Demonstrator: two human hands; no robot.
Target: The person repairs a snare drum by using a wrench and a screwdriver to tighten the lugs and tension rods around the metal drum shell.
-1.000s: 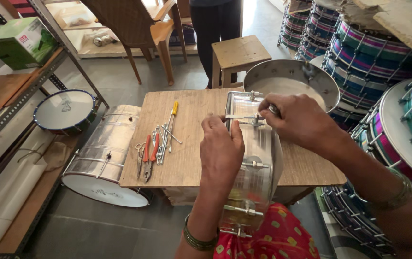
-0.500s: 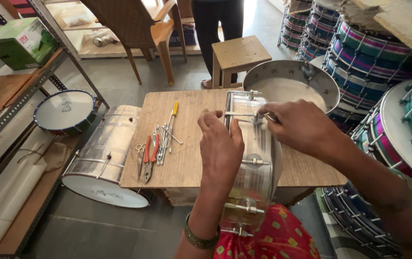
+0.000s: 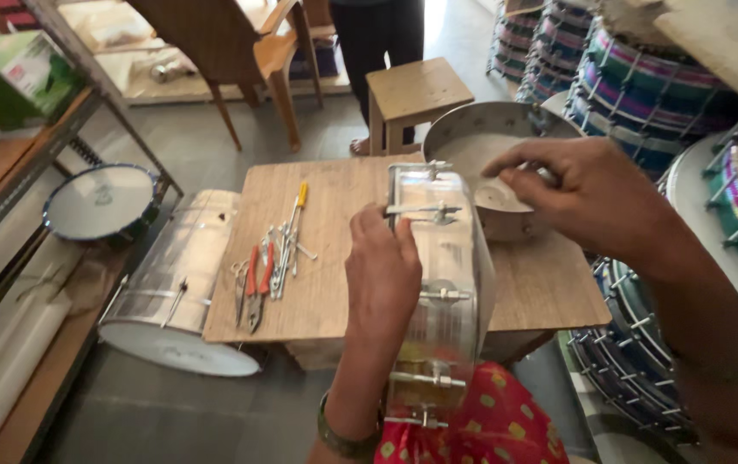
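Change: right hand [image 3: 588,202] has lifted off the tension rod on top of the shiny drum shell and now reaches over into the metal bowl; left hand stays on the shell.
Lap: red cloth with yellow dots [image 3: 489,425] lies under the near end of the drum shell.
Drum shell: shiny metal drum shell [image 3: 442,301] lies on its side, its near end over the lap and its far end on the tabletop [image 3: 335,258], with tension rods along its wall.
Left hand: left hand [image 3: 382,271] presses against the left side of the shell, fingers curled near the top tension rod [image 3: 420,210]; this grip is clenched against the shell.
Right hand: fingers pinched together inside the metal bowl [image 3: 489,167]; whether the grip holds anything small, I cannot tell.
Tools: red-handled pliers [image 3: 257,279], loose metal rods [image 3: 283,258] and a yellow-handled screwdriver [image 3: 296,210] lie together on the left part of the tabletop.
Floor left: silver drum [image 3: 180,283] lies on its side just beside the tabletop; a small round drum [image 3: 98,202] sits beyond it.
Right: striped drums [image 3: 644,86] are stacked.
Far: wooden stool [image 3: 412,94], chair [image 3: 231,51] and a standing person's legs [image 3: 378,43].
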